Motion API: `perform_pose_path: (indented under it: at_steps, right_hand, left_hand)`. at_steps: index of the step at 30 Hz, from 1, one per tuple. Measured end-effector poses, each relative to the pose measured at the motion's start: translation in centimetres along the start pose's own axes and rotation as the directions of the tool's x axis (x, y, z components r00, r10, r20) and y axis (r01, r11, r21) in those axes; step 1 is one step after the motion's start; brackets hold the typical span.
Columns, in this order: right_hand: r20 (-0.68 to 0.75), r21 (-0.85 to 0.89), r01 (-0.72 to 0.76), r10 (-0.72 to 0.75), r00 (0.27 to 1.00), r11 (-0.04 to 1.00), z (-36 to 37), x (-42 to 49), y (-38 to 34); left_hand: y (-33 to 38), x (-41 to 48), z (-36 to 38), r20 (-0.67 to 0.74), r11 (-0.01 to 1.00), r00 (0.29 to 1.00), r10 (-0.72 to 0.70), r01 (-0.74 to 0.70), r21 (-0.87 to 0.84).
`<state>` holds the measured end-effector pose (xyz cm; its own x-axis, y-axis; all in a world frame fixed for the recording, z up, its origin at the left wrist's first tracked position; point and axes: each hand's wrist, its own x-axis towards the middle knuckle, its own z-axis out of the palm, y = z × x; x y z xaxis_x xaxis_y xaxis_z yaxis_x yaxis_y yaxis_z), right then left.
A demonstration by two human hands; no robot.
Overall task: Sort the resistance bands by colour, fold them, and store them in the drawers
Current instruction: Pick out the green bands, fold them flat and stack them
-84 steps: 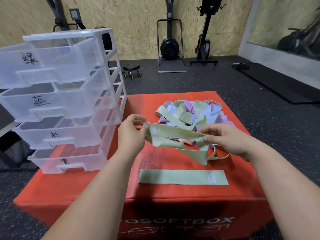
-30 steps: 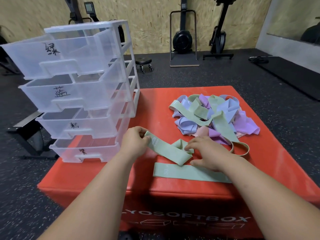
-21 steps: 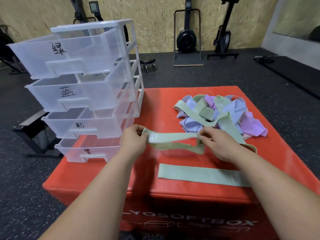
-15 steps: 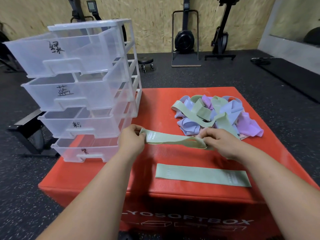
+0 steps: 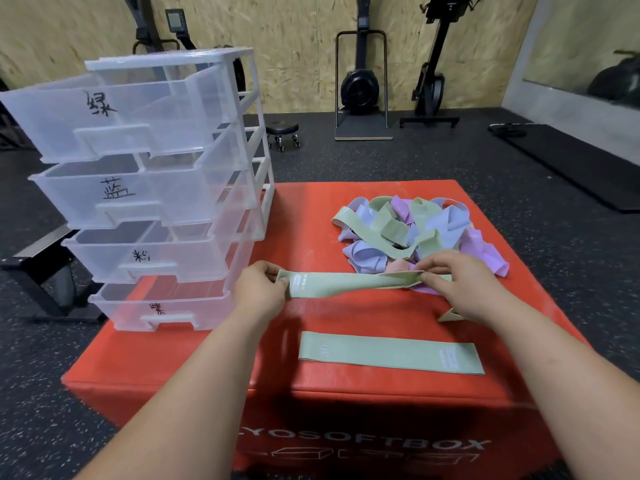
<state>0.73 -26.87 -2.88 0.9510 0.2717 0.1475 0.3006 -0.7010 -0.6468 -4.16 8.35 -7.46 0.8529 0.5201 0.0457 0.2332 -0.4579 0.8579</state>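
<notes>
A green resistance band [image 5: 349, 284] is stretched flat just above the red soft box [image 5: 349, 407]. My left hand [image 5: 259, 292] pinches its left end and my right hand [image 5: 464, 289] pinches its right end. A second green band [image 5: 389, 353] lies flat on the box nearer to me. Behind my right hand sits a tangled pile of green, blue, purple and pink bands [image 5: 408, 230]. A clear plastic drawer unit [image 5: 152, 188] stands on the box's left side, all drawers pulled out and labelled in black marker.
Dark speckled gym flooring surrounds the box. A small wheeled stool [image 5: 282, 131], rowing machines [image 5: 362, 88] and a wooden wall are at the back. A black mat [image 5: 571, 164] lies at the right, and a metal bench frame [image 5: 38, 268] stands left of the drawers.
The held green band was twisted and slack; now it is pulled straight and flat between my two hands. The other green band has stayed flat on the box.
</notes>
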Motion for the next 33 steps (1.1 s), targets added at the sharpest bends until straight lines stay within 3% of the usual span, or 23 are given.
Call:
perform_pose_path:
  at_steps: [3, 8, 11, 14, 21, 27, 31, 33]
  right_hand:
    - [0.065, 0.276, -0.051, 0.034, 0.997, 0.96, -0.3, -0.2, -0.2]
    - [0.189, 0.674, -0.187, 0.078, 0.979, 0.714, -1.2, -0.3, -1.2]
    - [0.202, 0.819, -0.214, 0.081, 0.976, 0.533, -1.1, 0.0, -1.6]
    - [0.166, 0.872, -0.193, 0.098, 0.981, 0.449, -0.7, 0.3, -2.3]
    - [0.143, 0.858, -0.199, 0.152, 0.978, 0.474, 0.2, 0.6, -2.8]
    - [0.174, 0.768, -0.239, 0.166, 0.971, 0.594, 0.1, 0.6, -2.7]
    - [0.144, 0.679, -0.198, 0.136, 0.98, 0.707, 0.3, 0.2, -3.4]
    - [0.127, 0.678, -0.172, 0.116, 0.985, 0.715, 0.5, 0.0, -3.9]
  left_hand:
    - [-0.3, 0.2, 0.0, -0.004, 1.0, 1.0, -0.024, 0.024, 0.015]
    - [-0.9, 0.6, 0.0, -0.019, 0.999, 0.999, -0.04, 0.04, -0.016]
    - [-0.8, 0.6, 0.1, -0.017, 0.999, 0.999, -0.032, 0.032, -0.008]
    - [-0.5, 0.5, 0.4, -0.004, 1.0, 1.0, -0.007, 0.007, -0.004]
    - [-0.4, 0.5, 0.4, -0.04, 0.994, 0.999, 0.02, -0.015, 0.108]
    - [-0.5, 0.6, 0.6, -0.033, 0.978, 0.999, 0.013, -0.006, 0.207]
    - [-0.8, 0.1, 1.1, 0.017, 0.949, 0.999, 0.031, -0.035, 0.313]
    - [-0.6, -0.1, 1.4, 0.048, 0.933, 0.998, 0.04, -0.054, 0.356]
